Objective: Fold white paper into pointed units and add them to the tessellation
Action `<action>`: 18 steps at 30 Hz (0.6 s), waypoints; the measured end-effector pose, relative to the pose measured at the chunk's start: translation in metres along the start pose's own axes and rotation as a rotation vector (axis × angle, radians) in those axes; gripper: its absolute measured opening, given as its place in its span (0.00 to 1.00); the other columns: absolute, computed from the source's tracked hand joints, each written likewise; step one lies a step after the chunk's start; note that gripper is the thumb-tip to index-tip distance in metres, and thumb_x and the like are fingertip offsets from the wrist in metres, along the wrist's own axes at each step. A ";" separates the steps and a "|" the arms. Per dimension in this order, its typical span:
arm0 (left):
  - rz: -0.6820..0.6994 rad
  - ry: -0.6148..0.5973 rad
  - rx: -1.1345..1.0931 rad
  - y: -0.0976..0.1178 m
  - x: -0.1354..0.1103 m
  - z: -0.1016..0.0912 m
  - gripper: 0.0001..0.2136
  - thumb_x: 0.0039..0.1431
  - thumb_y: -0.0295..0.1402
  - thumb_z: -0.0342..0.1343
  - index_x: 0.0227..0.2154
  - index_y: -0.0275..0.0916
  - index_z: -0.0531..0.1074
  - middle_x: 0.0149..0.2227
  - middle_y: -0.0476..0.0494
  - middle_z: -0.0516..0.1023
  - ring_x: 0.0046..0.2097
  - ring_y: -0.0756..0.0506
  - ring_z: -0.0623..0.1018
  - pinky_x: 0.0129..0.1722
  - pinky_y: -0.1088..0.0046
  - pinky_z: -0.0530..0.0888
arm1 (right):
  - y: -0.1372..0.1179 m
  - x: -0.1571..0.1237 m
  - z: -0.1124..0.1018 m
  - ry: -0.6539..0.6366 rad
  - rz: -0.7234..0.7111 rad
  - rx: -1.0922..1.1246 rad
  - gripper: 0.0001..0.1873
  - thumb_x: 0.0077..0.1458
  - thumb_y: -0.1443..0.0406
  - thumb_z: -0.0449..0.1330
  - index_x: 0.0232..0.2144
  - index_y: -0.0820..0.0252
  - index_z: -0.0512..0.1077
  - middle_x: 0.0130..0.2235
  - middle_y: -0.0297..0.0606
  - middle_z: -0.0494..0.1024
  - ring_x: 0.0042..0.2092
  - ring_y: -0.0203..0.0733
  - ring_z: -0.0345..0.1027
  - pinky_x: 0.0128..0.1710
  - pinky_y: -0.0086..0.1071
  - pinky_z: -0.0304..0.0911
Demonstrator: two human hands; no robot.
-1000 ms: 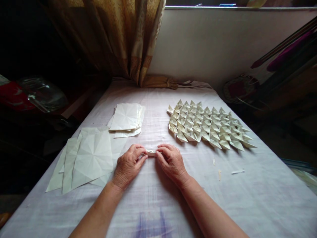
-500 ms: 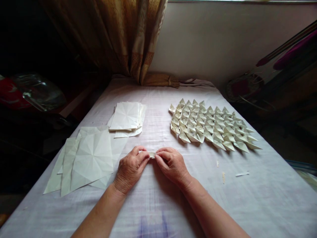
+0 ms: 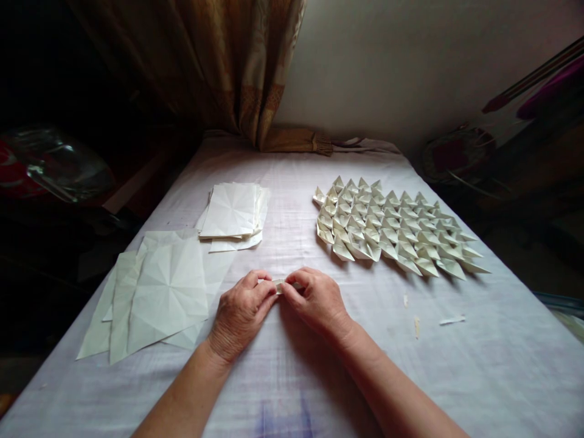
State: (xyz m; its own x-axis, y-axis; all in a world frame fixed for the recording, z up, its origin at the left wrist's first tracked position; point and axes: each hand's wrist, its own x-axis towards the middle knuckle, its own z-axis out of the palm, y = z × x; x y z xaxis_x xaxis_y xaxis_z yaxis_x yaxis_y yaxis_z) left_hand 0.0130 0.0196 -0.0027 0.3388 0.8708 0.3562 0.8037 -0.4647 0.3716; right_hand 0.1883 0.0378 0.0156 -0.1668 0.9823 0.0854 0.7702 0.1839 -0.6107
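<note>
My left hand (image 3: 241, 313) and my right hand (image 3: 314, 301) meet at the middle of the table, fingers pinched together on a small folded piece of white paper (image 3: 278, 285). Most of that paper is hidden by my fingertips. Beyond my right hand lies a tight array of several folded paper boats (image 3: 395, 234). To the left lie large creased paper sheets (image 3: 159, 292) and, farther back, a stack of smaller creased squares (image 3: 232, 213).
A pale cloth covers the table (image 3: 292, 365). Small paper scraps (image 3: 451, 320) lie right of my right forearm. A brown curtain (image 3: 237, 73) hangs at the back. Dark clutter with a clear plastic thing (image 3: 55, 164) is off the left edge.
My hands have drawn closer together, so less of the small folded paper shows between them. The view has tilted down slightly.
</note>
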 end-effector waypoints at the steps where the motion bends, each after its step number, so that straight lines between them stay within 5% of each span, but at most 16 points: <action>1: -0.002 -0.009 0.002 0.000 0.000 0.000 0.03 0.62 0.31 0.57 0.35 0.43 0.75 0.43 0.47 0.76 0.40 0.48 0.79 0.38 0.74 0.75 | -0.001 0.001 0.000 -0.001 0.023 0.000 0.05 0.54 0.64 0.63 0.28 0.56 0.77 0.30 0.35 0.80 0.33 0.39 0.71 0.33 0.29 0.57; 4: -0.001 -0.019 0.005 0.000 0.000 0.000 0.04 0.62 0.32 0.57 0.37 0.44 0.76 0.45 0.46 0.77 0.43 0.46 0.79 0.41 0.72 0.75 | -0.001 0.004 0.000 -0.003 0.052 0.003 0.07 0.53 0.64 0.64 0.36 0.55 0.78 0.31 0.34 0.81 0.33 0.40 0.72 0.32 0.29 0.58; 11: -0.017 -0.045 -0.096 0.001 0.002 -0.003 0.02 0.61 0.32 0.58 0.36 0.43 0.74 0.40 0.47 0.80 0.42 0.44 0.78 0.43 0.69 0.73 | 0.006 0.005 0.006 0.028 -0.051 0.061 0.06 0.51 0.67 0.65 0.23 0.54 0.77 0.26 0.32 0.78 0.28 0.37 0.70 0.28 0.29 0.57; 18: -0.304 -0.033 -0.340 0.000 0.004 -0.008 0.09 0.58 0.36 0.57 0.42 0.43 0.70 0.25 0.55 0.75 0.26 0.50 0.75 0.30 0.76 0.70 | 0.011 -0.004 0.017 0.183 -0.117 0.290 0.05 0.54 0.68 0.61 0.26 0.57 0.76 0.25 0.33 0.76 0.28 0.36 0.69 0.30 0.28 0.61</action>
State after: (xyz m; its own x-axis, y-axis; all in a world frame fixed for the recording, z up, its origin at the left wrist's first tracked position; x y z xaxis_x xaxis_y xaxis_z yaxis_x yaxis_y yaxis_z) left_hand 0.0109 0.0220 0.0057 0.1326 0.9778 0.1621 0.6648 -0.2090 0.7172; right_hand 0.1870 0.0358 -0.0050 -0.1099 0.9503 0.2912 0.5414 0.3030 -0.7843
